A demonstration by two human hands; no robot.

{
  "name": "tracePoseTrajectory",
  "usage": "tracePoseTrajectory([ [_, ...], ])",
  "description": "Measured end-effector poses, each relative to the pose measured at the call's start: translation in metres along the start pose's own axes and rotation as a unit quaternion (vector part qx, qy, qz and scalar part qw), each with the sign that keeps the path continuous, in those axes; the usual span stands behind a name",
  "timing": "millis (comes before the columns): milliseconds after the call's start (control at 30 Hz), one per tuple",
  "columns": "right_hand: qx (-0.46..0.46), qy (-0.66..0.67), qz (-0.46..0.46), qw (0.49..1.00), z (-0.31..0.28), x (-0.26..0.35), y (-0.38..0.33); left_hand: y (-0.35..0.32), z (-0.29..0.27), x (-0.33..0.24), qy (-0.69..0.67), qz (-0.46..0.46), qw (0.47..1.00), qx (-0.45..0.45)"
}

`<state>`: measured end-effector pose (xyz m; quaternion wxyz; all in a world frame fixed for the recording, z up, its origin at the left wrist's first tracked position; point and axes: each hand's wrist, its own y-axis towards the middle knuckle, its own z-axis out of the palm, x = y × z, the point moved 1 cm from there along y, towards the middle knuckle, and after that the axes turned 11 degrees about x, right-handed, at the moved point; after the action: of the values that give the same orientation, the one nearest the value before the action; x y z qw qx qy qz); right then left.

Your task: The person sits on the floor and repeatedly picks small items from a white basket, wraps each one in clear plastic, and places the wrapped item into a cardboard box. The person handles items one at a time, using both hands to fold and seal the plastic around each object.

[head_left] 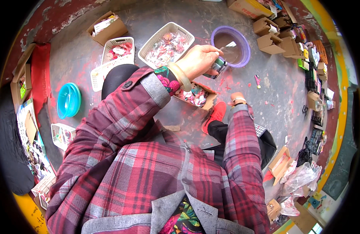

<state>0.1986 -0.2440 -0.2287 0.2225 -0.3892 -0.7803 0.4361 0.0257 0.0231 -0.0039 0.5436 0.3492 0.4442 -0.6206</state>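
Note:
My left hand, with a pale bangle at its wrist, reaches to the middle, close to the purple basin. Its fingers are closed on a small dark green item in clear plastic; its exact kind is not plain. My right hand is low on the right, rounded like a fist, and its fingertips are hidden. Below my left hand stands a cardboard box of pink and white small pieces. The purple basin holds murky brown water. A white basket contains many pink and clear wrapped bits.
Another white basket and a cardboard box stand at left, with turquoise basins nearer. A small pink tool lies on the floor. Boxes and clear plastic bags line the right side. My red shoe is near the middle.

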Motion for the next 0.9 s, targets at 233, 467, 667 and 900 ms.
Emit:
tracePoseTrajectory([
  [233, -0.145, 0.499, -0.16, 0.839, -0.133, 0.066, -0.162, -0.005, 0.005, -0.005, -0.07, -0.012, 0.997, 0.001],
  [467, -0.154, 0.594, -0.362, 0.702, -0.125, 0.138, -0.222, -0.002, 0.012, -0.005, -0.102, -0.007, 0.995, 0.014],
  [667, -0.187, 0.62, -0.337, 0.683, -0.122, 0.135, -0.21, -0.004, 0.017, -0.011, -0.087, -0.027, 0.996, 0.018],
  [900, -0.209, 0.638, -0.338, 0.659, -0.127, 0.138, -0.216, -0.002, 0.016, -0.008, -0.101, -0.024, 0.994, 0.033],
])
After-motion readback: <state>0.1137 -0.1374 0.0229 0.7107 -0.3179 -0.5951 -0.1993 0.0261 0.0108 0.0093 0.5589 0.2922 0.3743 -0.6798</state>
